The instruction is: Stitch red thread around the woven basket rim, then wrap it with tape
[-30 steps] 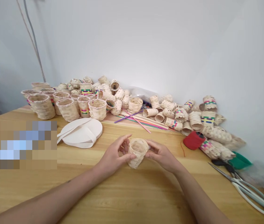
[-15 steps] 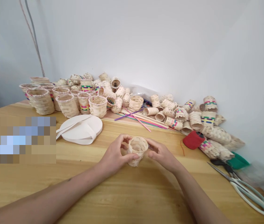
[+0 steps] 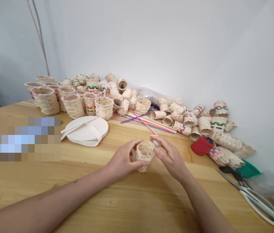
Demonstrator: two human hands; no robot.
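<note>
A small pale woven basket (image 3: pixel 144 155) is held upright just above the wooden table (image 3: pixel 127 200), mouth facing away and up. My left hand (image 3: pixel 123 160) curls round its left side, thumb under the lower wall and fingers at the rim. My right hand (image 3: pixel 171 157) is at the right side of the rim, with its fingertips pinched on a small white piece (image 3: pixel 156 142) above the basket's edge.
A heap of woven baskets (image 3: pixel 132 100) lines the wall, larger ones at the left (image 3: pixel 47 100). Coloured strips (image 3: pixel 148 124) lie before them. A white tape roll (image 3: pixel 88 131), a red thread spool (image 3: pixel 202 145), scissors (image 3: pixel 255 195) and a green object (image 3: pixel 248 170) also lie on the table.
My right hand has lifted from the basket's side to its rim and now pinches a small white piece. The basket has tipped more upright. The view shifted slightly left.
</note>
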